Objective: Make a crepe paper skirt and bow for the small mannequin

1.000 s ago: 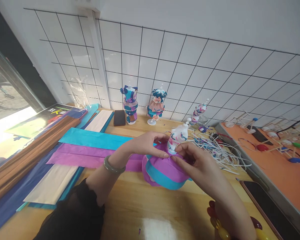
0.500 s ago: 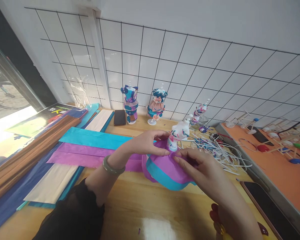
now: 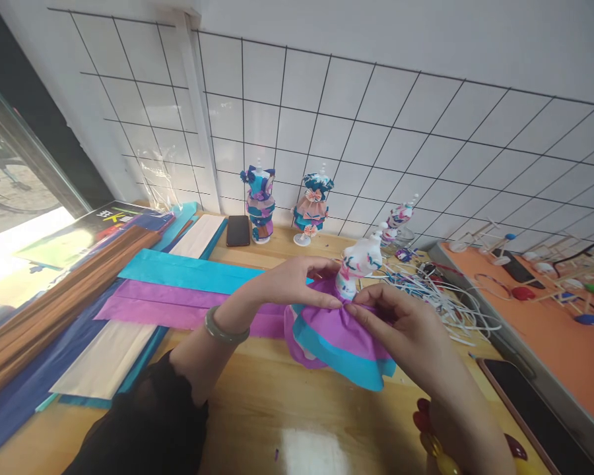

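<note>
A small white mannequin doll [image 3: 360, 264] with pink and blue marks stands at the middle of the wooden table [image 3: 277, 409]. A purple paper skirt [image 3: 336, 340] with a blue band wraps its waist. My left hand [image 3: 292, 284] pinches the skirt's top edge at the doll's left side. My right hand [image 3: 400, 323] pinches the same gathered edge from the right, fingers closed on the paper. Both hands meet at the waist.
Sheets of blue [image 3: 188, 272], purple [image 3: 178, 307] and cream [image 3: 103, 359] crepe paper lie at the left, beside brown sheets [image 3: 54, 303]. Two dressed dolls [image 3: 260, 204] [image 3: 313, 208] and a black phone [image 3: 237, 231] stand by the grid wall. White strips [image 3: 440, 297] pile at the right; another phone [image 3: 539, 412] lies there.
The doll has tilted and shifted slightly right, and the skirt's lower right edge has flared out. Both hands keep pinching at the waist.
</note>
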Demonstrator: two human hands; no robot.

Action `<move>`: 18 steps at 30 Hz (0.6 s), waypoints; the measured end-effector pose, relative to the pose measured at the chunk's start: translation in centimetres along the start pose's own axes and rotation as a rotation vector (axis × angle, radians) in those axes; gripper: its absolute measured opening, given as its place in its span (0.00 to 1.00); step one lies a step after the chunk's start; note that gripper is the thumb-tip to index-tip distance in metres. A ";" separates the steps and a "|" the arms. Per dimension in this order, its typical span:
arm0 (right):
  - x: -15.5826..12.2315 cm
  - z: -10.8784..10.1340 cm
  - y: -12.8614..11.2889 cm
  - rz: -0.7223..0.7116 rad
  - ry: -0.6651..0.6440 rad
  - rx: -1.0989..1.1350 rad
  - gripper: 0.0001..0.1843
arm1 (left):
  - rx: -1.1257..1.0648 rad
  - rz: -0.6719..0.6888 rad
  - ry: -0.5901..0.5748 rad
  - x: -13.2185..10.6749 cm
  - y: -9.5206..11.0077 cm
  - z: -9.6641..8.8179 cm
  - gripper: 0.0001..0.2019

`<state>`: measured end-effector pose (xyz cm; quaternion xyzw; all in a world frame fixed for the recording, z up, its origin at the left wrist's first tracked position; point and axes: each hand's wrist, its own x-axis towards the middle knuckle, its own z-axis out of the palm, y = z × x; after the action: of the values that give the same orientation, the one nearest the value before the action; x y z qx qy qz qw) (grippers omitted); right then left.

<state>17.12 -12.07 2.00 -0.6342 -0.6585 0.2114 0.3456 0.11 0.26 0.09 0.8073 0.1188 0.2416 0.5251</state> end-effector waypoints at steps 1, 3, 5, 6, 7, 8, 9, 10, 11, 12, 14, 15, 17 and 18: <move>0.0 0.0 0.0 0.005 0.004 0.003 0.11 | -0.009 0.007 -0.008 0.0 0.0 0.0 0.25; 0.0 0.0 0.1 0.011 0.005 0.013 0.10 | -0.020 0.007 -0.011 0.0 0.0 -0.1 0.25; 0.1 0.0 0.1 0.011 0.004 0.025 0.11 | -0.026 -0.007 -0.012 0.0 0.0 -0.1 0.26; 0.1 0.1 0.2 0.011 0.004 0.031 0.11 | -0.028 -0.014 -0.011 0.0 0.1 0.0 0.26; 0.1 0.1 0.2 0.012 0.003 0.035 0.11 | -0.029 -0.019 -0.011 0.0 0.1 0.0 0.26; 0.1 0.1 0.2 0.013 0.003 0.035 0.11 | -0.029 -0.023 -0.009 0.0 0.2 0.2 0.26; 0.1 0.1 0.2 0.012 0.003 0.031 0.10 | -0.028 -0.028 -0.004 0.0 0.3 0.3 0.26; 0.1 0.1 0.3 0.009 0.002 0.022 0.10 | -0.027 -0.029 0.005 0.0 0.4 0.4 0.26; 0.1 0.1 0.3 0.005 0.003 0.011 0.10 | -0.028 -0.027 0.012 0.1 0.5 0.6 0.26; 0.1 0.1 0.3 -0.001 0.006 -0.002 0.10 | -0.031 -0.023 0.015 0.1 0.5 0.7 0.25; 0.2 0.1 0.4 -0.020 0.009 -0.023 0.10 | -0.036 -0.012 0.016 0.2 0.6 1.0 0.23; 0.2 0.1 0.4 -0.026 0.008 -0.029 0.10 | -0.038 -0.006 0.015 0.2 0.5 1.0 0.22; 0.2 0.1 0.4 -0.033 -0.001 -0.033 0.09 | -0.040 0.003 0.017 0.3 0.3 1.0 0.21; 0.2 0.1 0.3 -0.031 -0.007 -0.032 0.10 | -0.042 0.009 0.026 0.3 0.1 0.9 0.20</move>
<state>17.29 -11.81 1.77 -0.6287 -0.6727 0.1978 0.3364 0.81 -0.38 -0.03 0.7934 0.1168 0.2570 0.5393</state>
